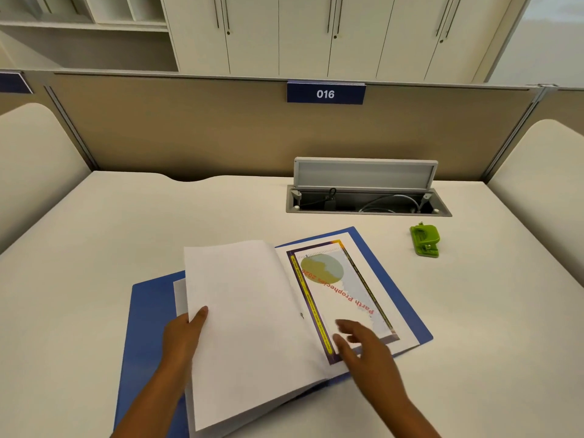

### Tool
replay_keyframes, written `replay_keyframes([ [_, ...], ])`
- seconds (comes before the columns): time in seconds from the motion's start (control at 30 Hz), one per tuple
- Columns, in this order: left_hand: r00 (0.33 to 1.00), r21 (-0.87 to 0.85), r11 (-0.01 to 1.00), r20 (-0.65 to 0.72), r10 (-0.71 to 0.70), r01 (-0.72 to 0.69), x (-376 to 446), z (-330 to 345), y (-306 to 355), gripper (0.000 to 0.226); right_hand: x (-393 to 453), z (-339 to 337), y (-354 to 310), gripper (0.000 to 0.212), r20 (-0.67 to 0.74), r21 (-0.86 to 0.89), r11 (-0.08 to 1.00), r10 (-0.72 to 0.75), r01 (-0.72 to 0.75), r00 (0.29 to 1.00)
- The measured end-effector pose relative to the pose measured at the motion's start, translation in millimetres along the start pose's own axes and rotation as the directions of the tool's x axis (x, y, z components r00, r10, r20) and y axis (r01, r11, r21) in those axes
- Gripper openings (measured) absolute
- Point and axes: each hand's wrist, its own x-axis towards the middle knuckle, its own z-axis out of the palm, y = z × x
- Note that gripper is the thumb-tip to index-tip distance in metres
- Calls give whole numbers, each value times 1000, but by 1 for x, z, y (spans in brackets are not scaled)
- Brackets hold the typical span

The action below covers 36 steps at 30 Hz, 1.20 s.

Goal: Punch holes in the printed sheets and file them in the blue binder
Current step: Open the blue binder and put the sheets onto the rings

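Item: blue binder, lying open flat on the bench, near the front edge, centre.

Step in hand, as judged: seating or leafing through the filed sheets. To do it well: lift the stack by its free edge only, turn it slowly toward the spine, and press the lower page flat so no hole tears at the fastening; the fastening itself is hidden under the paper.

Left hand: grip pinched on the left edge of the white sheets, thumb on top, fingers beneath; the sheets are raised and bowed, blank side up.

Right hand: grip loose, fingers spread, holding nothing; it lies over the lower corner of the printed page. Contact with the paper cannot be told, as the hand is blurred.

Printed page: flat on the binder's right half, white margin, dark frame with a yellow strip, an olive disc, red lettering reading "Parth Prophecies 2026", upside down to the viewer.

Green hole punch: on the bench to the right, well apart from the binder, untouched.

Cable hatch: set in the bench behind, lid up.
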Motion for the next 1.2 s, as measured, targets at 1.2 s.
replay_keyframes([
  [1.2, 977, 141, 970, -48, 205, -197, 44, -17, -48, 43, 50, -49, 72, 36, -71, 268, 831, 521, -487, 850],
])
